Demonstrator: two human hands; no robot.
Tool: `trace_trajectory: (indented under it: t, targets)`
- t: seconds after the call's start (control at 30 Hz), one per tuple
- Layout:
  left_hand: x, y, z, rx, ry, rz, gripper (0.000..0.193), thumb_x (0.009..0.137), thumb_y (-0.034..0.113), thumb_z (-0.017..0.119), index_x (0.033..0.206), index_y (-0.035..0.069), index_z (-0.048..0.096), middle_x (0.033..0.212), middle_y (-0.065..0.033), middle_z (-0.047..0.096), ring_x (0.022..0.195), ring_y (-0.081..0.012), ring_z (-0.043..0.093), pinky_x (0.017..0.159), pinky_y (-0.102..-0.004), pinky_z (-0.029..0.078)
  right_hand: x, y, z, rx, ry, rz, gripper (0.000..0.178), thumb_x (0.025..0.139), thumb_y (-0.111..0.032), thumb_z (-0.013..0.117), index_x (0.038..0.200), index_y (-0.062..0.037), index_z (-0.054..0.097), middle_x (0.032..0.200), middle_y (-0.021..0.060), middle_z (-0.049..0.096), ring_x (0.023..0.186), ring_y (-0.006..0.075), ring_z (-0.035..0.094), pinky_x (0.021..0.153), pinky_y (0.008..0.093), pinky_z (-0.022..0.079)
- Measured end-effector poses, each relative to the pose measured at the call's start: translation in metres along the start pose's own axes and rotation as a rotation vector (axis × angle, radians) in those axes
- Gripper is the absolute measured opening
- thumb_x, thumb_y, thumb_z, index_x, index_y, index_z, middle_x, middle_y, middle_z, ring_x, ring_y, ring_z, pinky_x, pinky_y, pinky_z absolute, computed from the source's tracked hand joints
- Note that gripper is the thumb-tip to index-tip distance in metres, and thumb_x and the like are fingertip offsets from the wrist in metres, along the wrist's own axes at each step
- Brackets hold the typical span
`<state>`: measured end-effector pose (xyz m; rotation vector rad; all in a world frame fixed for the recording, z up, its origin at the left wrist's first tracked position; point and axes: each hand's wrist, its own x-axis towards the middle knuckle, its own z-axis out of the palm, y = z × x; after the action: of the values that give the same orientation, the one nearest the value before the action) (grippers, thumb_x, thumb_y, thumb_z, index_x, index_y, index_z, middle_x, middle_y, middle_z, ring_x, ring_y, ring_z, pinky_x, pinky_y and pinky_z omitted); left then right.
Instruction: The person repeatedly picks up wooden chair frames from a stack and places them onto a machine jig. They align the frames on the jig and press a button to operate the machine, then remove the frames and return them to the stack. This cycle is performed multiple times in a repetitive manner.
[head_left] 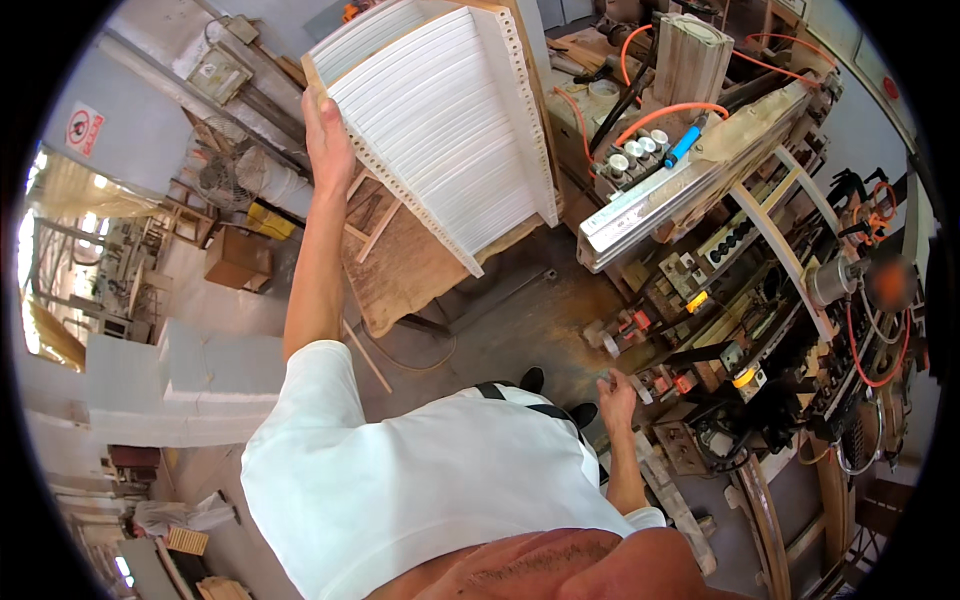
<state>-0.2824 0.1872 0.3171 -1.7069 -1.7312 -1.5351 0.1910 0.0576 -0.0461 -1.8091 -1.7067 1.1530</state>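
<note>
My left hand (328, 140) is raised to the left edge of a large panel of white louvre slats (440, 120). It is closed on that edge, with some fingers hidden behind it. Perforated side strips hold the rows of slats on both sides, and the panel stands tilted over a worn wooden table (390, 270). Low on the right, my right hand (618, 398) hangs beside the machine, its fingers slightly bent and apart. Nothing shows in it. Red-and-grey machine parts (660, 382) are close to its fingertips.
A long machine (700, 170) with orange hoses and a blue-handled tool (684, 146) runs along my right. Thin wood strips (380, 232) lie on the table. Large white blocks (215, 365) and a cardboard box (238, 258) stand to the left.
</note>
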Motion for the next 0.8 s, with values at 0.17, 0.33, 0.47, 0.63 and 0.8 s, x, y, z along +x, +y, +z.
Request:
trace_trajectory:
  t: [0.17,0.33,0.47,0.63,0.8]
  targets:
    - [0.001,0.010,0.002,0.072,-0.056,0.015,0.082,0.091,0.069,0.031,0.132,-0.001,0.044,0.130,-0.0170,0.049,0.122,-0.0287,0.047,0.103,-0.0377,0.034,-0.013,0.052,0.005,0.034,-0.040,0.026,0.039,0.080,-0.014,0.070,0.114,0.0022,0.063,0.104,0.0194,0.068,0.093,0.0298,0.066,0.082,0.0369,0.051]
    - [-0.002,0.009,0.000,0.152,-0.020,0.028,0.082,0.091,0.071,0.028,0.128,0.000,0.046,0.124,-0.0144,0.050,0.118,-0.0278,0.048,0.102,-0.0364,0.034,-0.021,0.094,0.007,0.066,-0.026,0.025,0.038,0.079,-0.016,0.072,0.112,0.0019,0.064,0.100,0.0201,0.069,0.092,0.0302,0.067,0.082,0.0366,0.052]
    - [-0.002,-0.002,0.005,0.191,0.060,0.068,0.081,0.092,0.070,0.027,0.126,-0.001,0.048,0.121,-0.0144,0.051,0.114,-0.0272,0.050,0.100,-0.0346,0.036,-0.035,0.092,-0.003,0.044,-0.030,0.044,0.038,0.079,-0.016,0.072,0.111,0.0020,0.064,0.098,0.0205,0.069,0.091,0.0301,0.067,0.081,0.0367,0.052]
    - [-0.006,-0.008,-0.003,-0.373,-0.032,-0.055,0.077,0.095,0.066,0.029,0.136,0.001,0.038,0.134,-0.0147,0.045,0.124,-0.0258,0.044,0.105,-0.0357,0.032,-0.059,0.102,0.008,0.020,-0.013,0.072,0.037,0.080,-0.015,0.071,0.111,0.0031,0.064,0.093,0.0188,0.069,0.087,0.0286,0.067,0.081,0.0356,0.051]
    - [-0.065,-0.004,-0.004,-0.697,0.403,-0.369,0.063,0.100,0.053,0.031,0.136,0.001,0.037,0.134,-0.0147,0.047,0.119,-0.0254,0.050,0.098,-0.0385,0.042,-0.097,0.115,0.027,0.136,0.145,0.118,0.037,0.082,-0.010,0.069,0.114,0.0054,0.061,0.094,0.0182,0.069,0.086,0.0256,0.067,0.080,0.0350,0.051]
